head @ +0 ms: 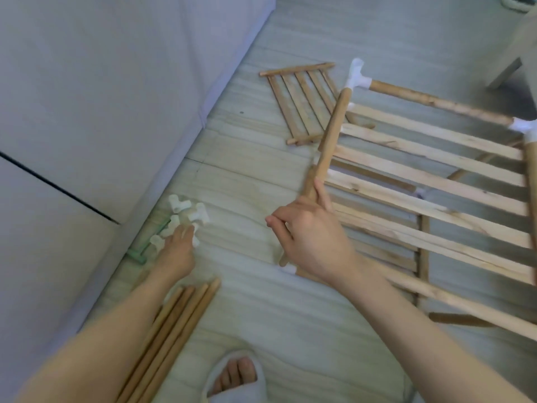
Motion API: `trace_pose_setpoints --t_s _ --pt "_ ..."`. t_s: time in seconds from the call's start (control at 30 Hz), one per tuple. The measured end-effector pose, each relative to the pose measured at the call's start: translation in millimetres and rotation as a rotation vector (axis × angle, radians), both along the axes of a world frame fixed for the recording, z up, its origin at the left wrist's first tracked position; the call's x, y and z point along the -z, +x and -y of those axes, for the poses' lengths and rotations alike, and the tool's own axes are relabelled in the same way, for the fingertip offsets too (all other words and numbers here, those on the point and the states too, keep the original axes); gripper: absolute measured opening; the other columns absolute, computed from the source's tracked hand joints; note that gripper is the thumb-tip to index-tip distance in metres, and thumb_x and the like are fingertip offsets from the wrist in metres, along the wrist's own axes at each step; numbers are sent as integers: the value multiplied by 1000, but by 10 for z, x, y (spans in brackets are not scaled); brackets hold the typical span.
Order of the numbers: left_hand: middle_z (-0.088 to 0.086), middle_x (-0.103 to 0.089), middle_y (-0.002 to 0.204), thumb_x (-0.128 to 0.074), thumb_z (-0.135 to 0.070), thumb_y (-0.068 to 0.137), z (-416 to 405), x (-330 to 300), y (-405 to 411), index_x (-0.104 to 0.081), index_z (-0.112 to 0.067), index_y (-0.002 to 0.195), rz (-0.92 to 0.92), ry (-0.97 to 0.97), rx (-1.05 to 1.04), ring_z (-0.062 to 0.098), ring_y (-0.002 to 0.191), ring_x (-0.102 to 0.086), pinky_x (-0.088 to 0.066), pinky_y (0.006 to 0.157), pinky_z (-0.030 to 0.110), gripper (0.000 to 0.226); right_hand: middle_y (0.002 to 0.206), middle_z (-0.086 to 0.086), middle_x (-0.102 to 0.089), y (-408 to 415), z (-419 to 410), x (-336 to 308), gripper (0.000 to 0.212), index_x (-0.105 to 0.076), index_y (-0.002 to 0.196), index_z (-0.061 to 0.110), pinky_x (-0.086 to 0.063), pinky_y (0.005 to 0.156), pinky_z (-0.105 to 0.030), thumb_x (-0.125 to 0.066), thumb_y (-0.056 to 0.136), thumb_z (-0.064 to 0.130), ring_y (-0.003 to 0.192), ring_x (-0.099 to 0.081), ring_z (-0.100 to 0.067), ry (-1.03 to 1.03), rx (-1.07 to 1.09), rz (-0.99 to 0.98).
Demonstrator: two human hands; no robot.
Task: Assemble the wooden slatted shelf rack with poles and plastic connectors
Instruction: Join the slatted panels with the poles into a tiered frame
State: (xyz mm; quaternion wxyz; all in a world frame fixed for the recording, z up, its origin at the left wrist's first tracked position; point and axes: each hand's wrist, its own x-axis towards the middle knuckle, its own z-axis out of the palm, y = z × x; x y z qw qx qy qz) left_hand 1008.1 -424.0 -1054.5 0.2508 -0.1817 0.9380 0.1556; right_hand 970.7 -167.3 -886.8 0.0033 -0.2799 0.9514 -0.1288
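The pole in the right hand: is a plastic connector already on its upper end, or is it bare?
Bare. The upper end of the pole in the right hand shows plain rounded wood, with no white piece on it.

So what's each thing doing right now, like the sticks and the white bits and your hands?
Right hand: grips a pole.
Pole: held up, tilted over the big slatted shelf.
Left hand: reaching into the white connectors.
White connectors: loose pile on the floor.
Spare poles: lying bundled together.
Big slatted shelf: partly built, connectors on its corners.
Small slatted panel: flat, unattached.
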Motion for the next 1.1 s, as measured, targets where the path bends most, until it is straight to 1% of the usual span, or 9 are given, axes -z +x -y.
trace_pose_setpoints --t_s 0.27,0.37,0.43,0.5,0.6,0.73,0.93,1.03,1.1 --pt "11 -54 126 -45 -25 97 -200 178 -22 -40 -14 136 -65 -207 109 29 119 -46 -44 89 38 41 72 2 -67 15 6 48 29 -70 83 17 7 115 -32 -48 93 32 84 -58 -19 -125 5 6" --pt "16 -57 122 -53 -16 92 -322 19 56 -41 -10 136 -175 43 -40 33 111 -53 -44 88 38 46 81 5 -69 18 4 12 27 -69 90 21 16 113 -28 -45 96 34 93 -57 -15 -109 -15 48" --pt "15 -60 107 -57 -9 88 -425 -255 85 -42 -5 133 -298 257 -165 30 96 -57 -40 75 31 47 93 7 -69 48 -13 -40 25 -66 102 23 20 111 -25 -44 97 34 103 -55 -13 -124 -17 92" --pt "5 -56 89 -60 -6 86 -523 -603 87 -42 -3 127 -413 366 -186 21 78 -53 -33 63 27 44 108 5 -66 109 -33 -145 30 -58 121 22 8 115 -27 -45 97 34 114 -52 -13 -199 5 175" --pt "2 -58 93 -59 -4 84 -656 -1236 58 -48 -8 121 -568 493 -155 13 75 -53 -39 65 24 39 128 -3 -57 258 -132 -486 42 -42 137 20 -31 106 -31 -47 97 31 120 -50 -20 -364 65 334" --pt "0 -64 95 -54 -10 92 -978 -2124 103 -54 -25 119 -713 648 101 4 79 -58 -46 72 19 31 136 -5 -47 440 -473 -1053 50 -36 141 19 -36 97 -28 -53 94 23 119 -49 -21 -256 -10 227" --pt "-13 -66 59 -49 -7 95 -1700 -3176 309 -57 -24 91 -708 902 257 -3 53 -56 -42 56 11 19 126 -3 -53 839 -1051 -1751 50 -47 134 16 -44 86 -21 -64 86 14 99 -57 -15 -345 9 53" --pt "-2 -67 61 -48 -9 97 -2030 -3566 427 -66 -15 89 -615 1104 192 3 54 -58 -46 55 14 21 112 -2 -61 1067 -1330 -1920 41 -56 125 13 -39 75 -5 -66 86 14 86 -59 -8 -458 75 -31" --pt "2 -67 67 -49 -11 97 -2247 -3736 507 -66 -7 93 -541 1215 160 9 57 -58 -47 54 18 18 104 0 -63 1206 -1493 -2018 30 -62 114 13 -40 72 -4 -68 85 18 80 -58 -3 -619 154 -45"
